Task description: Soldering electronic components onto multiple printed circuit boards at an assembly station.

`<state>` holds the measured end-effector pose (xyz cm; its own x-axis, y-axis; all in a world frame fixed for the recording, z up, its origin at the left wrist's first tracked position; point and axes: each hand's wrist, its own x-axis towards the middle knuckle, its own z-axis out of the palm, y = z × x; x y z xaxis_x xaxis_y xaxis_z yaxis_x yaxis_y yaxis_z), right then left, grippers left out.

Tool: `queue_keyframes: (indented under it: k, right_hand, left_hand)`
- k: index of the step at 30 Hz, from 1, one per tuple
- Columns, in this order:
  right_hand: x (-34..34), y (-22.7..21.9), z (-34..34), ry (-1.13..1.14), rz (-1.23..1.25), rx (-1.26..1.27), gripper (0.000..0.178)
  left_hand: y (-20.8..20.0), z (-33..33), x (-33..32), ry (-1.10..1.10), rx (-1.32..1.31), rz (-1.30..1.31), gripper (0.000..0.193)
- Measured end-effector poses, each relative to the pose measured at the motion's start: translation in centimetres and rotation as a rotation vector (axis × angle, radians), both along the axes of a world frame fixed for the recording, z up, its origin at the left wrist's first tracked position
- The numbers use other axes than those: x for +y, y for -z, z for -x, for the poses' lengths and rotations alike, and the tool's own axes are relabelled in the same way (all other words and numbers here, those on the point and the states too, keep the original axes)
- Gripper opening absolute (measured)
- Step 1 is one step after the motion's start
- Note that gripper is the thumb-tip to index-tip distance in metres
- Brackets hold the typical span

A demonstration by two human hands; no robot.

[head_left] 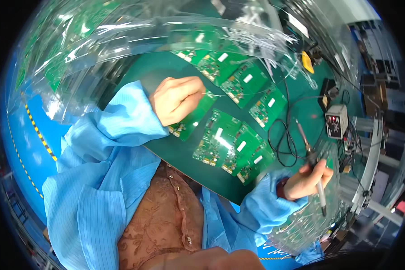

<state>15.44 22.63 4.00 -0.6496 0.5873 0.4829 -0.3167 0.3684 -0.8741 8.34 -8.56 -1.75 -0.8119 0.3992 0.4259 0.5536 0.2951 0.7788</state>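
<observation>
My left hand (pixel 177 100) is closed, pinching a thin solder wire (pixel 238 95) that runs off to the right over the boards. Under and beside this hand lies a green circuit board (pixel 194 118), partly covered by it. At the right edge of the table my right hand (pixel 307 181) grips a soldering iron (pixel 311 155). The iron's tip points up and away from me, apart from any board. Between my hands lies a group of circuit boards (pixel 216 137) with white patches, and several more boards (pixel 243 84) lie farther back.
A small soldering station box (pixel 335 122) with a red light stands at the right, near a looped black cable (pixel 280 152). Clear plastic sheeting (pixel 121 42) arches across the back and left. A yellow object (pixel 307 62) sits at the back right of the green tabletop (pixel 175 155).
</observation>
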Motion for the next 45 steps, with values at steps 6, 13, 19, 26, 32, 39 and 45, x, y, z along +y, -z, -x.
queue_keyframes:
  k: [6,13,19,26,32,39,45]
  right_hand:
    - [3.3,1.4,0.5,-0.056,0.124,-0.029,0.015]
    - [3.4,2.7,1.0,-0.068,0.189,-0.082,0.017]
    - [4.0,3.9,1.6,-0.018,0.215,-0.089,0.018]
    - [3.7,6.5,2.4,-0.082,-0.065,-0.173,0.026]
    - [2.7,6.1,3.0,-0.099,-0.111,-0.179,0.024]
    - [2.0,6.6,4.7,-0.183,-0.393,-0.032,0.026]
    - [1.8,7.0,4.5,-0.180,-0.393,-0.010,0.026]
  left_hand:
    - [-1.4,2.7,5.3,0.204,-0.588,-0.194,0.020]
    - [-3.9,7.0,9.5,0.127,0.035,0.246,0.024]
    - [-1.6,11.6,12.7,0.198,0.366,0.661,0.015]
    - [1.3,11.0,14.1,0.498,0.113,0.253,0.002]
    - [1.9,11.0,14.3,0.487,0.191,0.375,0.007]
    - [2.4,10.8,13.9,0.432,0.255,0.388,0.010]
    - [2.2,10.5,13.7,0.458,0.242,0.370,0.011]
